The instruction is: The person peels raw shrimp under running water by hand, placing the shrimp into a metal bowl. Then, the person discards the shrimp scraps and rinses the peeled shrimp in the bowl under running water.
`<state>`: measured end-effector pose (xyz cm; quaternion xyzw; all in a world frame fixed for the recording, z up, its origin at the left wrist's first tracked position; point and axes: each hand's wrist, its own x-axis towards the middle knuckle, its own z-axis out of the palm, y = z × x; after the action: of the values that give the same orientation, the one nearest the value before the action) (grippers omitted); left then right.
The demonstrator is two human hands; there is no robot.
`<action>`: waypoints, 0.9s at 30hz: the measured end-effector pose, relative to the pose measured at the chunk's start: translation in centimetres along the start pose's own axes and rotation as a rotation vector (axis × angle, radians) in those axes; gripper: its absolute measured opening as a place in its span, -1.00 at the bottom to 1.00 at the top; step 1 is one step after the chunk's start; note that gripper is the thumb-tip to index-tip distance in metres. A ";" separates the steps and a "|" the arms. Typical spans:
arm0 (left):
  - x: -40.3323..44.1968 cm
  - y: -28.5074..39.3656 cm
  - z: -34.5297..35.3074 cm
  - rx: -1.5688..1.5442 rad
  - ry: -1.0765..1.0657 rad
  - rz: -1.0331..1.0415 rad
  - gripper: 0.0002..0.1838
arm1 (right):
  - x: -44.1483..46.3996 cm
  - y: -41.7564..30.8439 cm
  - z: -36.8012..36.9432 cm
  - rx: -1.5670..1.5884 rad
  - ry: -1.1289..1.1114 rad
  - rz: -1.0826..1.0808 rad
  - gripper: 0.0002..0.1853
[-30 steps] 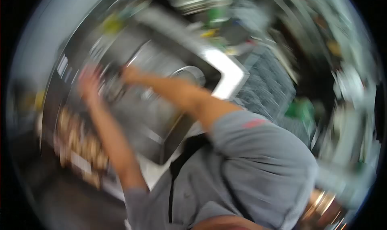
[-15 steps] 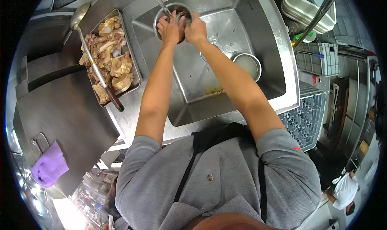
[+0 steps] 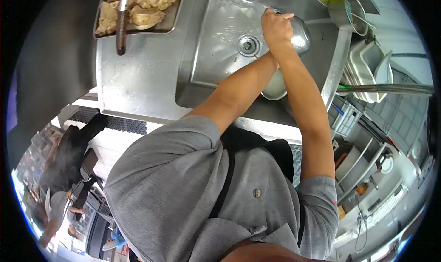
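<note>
My right hand [image 3: 277,28] grips the edge of a shiny metal bowl [image 3: 301,36], which is tipped over the sink [image 3: 216,41] with its rounded outside showing. The left forearm passes beneath the right wrist, and the bowl and right arm hide my left hand and its fingers. Near the crossed forearms, a round metal container [image 3: 274,88] with pale contents stands in the sink. Left of the bowl is the drain [image 3: 248,46], with water splashed over the sink floor.
At the upper left, a metal tray [image 3: 172,25] holds bones and meat, with a dark-handled ladle [image 3: 121,32] across it. A pot [image 3: 342,16] and stacked white containers [image 3: 360,69] stand right of the sink. Other people [image 3: 59,204] are at the lower left.
The view has turned and shifted. Both hands have moved with the bowl from the sink's far left to its right part. The bowl, upright before, is now tipped, and the arms cross.
</note>
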<state>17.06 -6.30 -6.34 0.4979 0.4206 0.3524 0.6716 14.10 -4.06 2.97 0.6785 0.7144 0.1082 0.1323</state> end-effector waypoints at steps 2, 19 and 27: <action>0.3 -0.1 0.8 -0.025 -0.023 -0.024 -0.43 | -0.6 0.9 0.0 -0.014 -0.016 0.073 -0.84; 1.0 8.1 -15.7 1.485 0.099 0.300 -0.43 | 2.1 -0.2 4.0 2.325 0.184 0.600 -0.75; -5.4 10.7 -7.6 0.002 0.159 0.539 -0.50 | -2.4 -0.8 -7.3 0.631 0.286 0.010 -0.75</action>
<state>7.32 -5.55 4.04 0.5633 0.3246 0.5560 0.5179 11.03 -6.29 9.72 0.6673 0.7208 -0.0235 -0.1861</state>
